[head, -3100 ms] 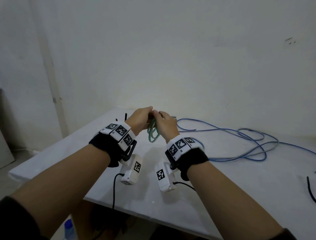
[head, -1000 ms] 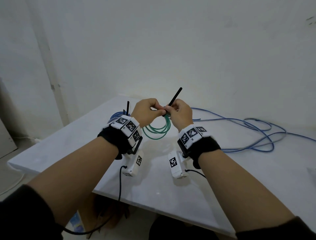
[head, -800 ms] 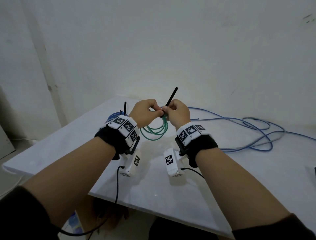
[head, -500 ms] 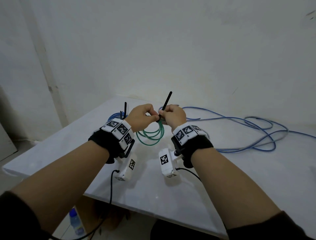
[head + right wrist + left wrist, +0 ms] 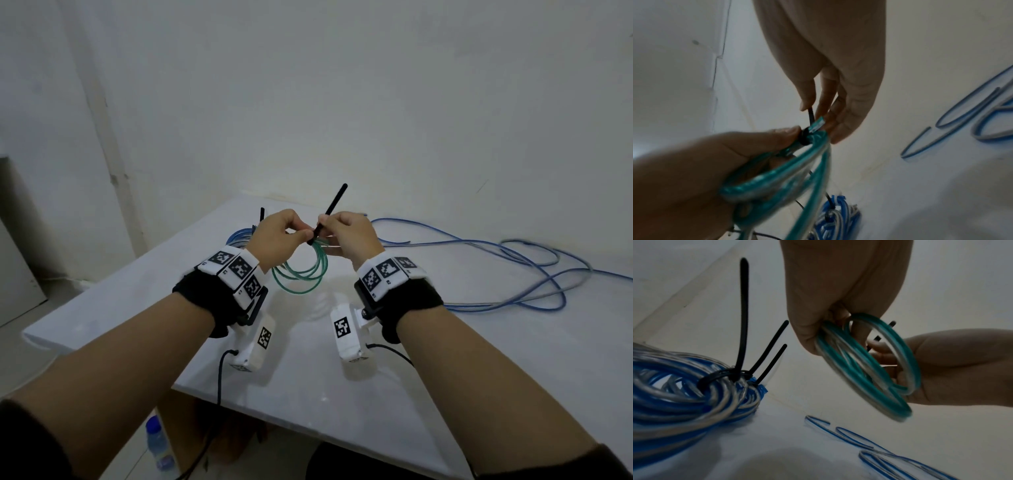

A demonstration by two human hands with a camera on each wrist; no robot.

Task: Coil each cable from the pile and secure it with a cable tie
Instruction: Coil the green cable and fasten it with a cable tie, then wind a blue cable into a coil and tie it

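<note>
A green cable coil [image 5: 297,291] hangs between my two hands above the white table [image 5: 445,377]. My left hand [image 5: 305,234] grips the top of the coil [image 5: 890,395], its thumb pressed by the tie's head [image 5: 803,138]. A black cable tie [image 5: 331,207] is looped round the bundled strands, and its tail points up and to the right. My right hand [image 5: 322,226] pinches that tail [image 5: 811,115] just above the head, between thumb and forefinger. One cut end of the green cable [image 5: 817,125] sticks out beside the tie.
A blue coil [image 5: 684,394] bound with black ties, tails standing up, lies on the table behind my left hand [image 5: 239,236]. Loose blue cable [image 5: 445,244] sprawls over the right half of the table. The wall stands close behind. A plastic bottle [image 5: 156,442] is on the floor.
Three seconds ago both hands were closed on the coil with no tie tail showing; now the tail stands up between them. Over the last second the hands have only drifted slightly.
</note>
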